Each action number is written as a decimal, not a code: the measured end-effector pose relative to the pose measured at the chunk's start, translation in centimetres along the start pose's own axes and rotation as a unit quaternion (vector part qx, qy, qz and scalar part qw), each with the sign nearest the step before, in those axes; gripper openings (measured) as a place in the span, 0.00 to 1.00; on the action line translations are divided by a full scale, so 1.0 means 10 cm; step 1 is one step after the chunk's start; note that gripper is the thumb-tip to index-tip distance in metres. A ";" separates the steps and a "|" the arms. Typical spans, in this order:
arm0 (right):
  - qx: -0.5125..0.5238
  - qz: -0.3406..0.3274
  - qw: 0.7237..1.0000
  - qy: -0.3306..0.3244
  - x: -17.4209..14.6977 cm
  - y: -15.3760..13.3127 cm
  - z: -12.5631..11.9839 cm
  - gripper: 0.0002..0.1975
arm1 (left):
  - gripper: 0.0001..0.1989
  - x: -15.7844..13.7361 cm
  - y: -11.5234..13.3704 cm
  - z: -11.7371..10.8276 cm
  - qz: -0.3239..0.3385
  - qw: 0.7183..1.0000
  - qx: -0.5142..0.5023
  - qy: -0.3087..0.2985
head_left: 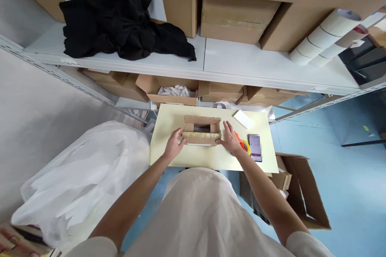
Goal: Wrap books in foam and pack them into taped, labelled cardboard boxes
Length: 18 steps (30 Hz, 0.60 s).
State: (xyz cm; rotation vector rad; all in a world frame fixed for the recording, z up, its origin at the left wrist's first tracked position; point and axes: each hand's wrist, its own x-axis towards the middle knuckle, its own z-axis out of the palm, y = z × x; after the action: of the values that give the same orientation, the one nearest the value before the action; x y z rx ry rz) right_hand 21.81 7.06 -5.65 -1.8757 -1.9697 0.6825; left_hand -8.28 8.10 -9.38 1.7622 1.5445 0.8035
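Note:
A small cardboard box (201, 139) stands on the pale yellow table (164, 118) in front of me, its top flaps raised and clear tape along the near flap. Something dark shows inside, too shadowed to name. My left hand (175, 143) grips the box's left end, thumb on the near side. At the right end, my right hand (230, 139) has its thumb on the near corner and its fingers upright along the side. Partly behind that hand and forearm lie a yellow tape roll (246, 147) and an orange item (238, 138).
A phone (255, 147) and a white box (243, 119) lie on the table's right. Behind is a shelf (235, 58) with cartons, black cloth (120, 20) and label rolls (325, 36). White plastic sheeting (87, 172) fills the left; an open carton (301, 188) stands at right.

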 end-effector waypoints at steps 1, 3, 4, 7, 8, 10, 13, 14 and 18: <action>-0.029 -0.020 0.999 -0.013 0.06 -0.02 -0.04 0.50 | 0.26 0.01 -0.01 0.02 -0.013 1.000 -0.007 0.000; -0.083 -0.063 0.994 -0.045 0.17 -0.08 -0.13 0.54 | 0.26 0.02 -0.01 0.06 -0.045 0.998 -0.031 -0.008; -0.107 -0.083 0.989 -0.059 0.22 -0.12 -0.17 0.55 | 0.25 0.03 0.00 0.07 -0.063 0.997 -0.044 -0.014; -0.161 -0.124 0.976 -0.082 0.32 -0.24 -0.24 0.56 | 0.22 0.05 0.01 0.10 -0.102 0.992 -0.065 -0.028; -0.172 -0.132 0.973 -0.084 0.33 -0.27 -0.25 0.55 | 0.21 0.06 0.02 0.10 -0.107 0.992 -0.067 -0.031; -0.186 -0.146 0.968 -0.084 0.30 -0.30 -0.23 0.49 | 0.20 0.05 0.02 0.11 -0.107 0.991 -0.073 -0.034; -0.193 -0.158 0.963 -0.096 0.17 -0.27 -0.17 0.38 | 0.21 0.00 -0.01 0.13 -0.100 0.991 -0.082 -0.036; -0.195 -0.158 0.963 -0.102 0.11 -0.24 -0.15 0.34 | 0.21 -0.03 -0.02 0.14 -0.098 0.991 -0.083 -0.037; -0.193 -0.151 0.963 -0.107 -0.08 -0.15 -0.02 0.28 | 0.23 -0.14 -0.07 0.20 -0.089 0.993 -0.070 -0.041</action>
State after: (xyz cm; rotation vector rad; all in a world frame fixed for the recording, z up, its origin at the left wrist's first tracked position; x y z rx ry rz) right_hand 20.70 6.30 -4.54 -1.6916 -2.6172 0.4479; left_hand -7.22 6.65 -11.15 1.5159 1.5269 0.7229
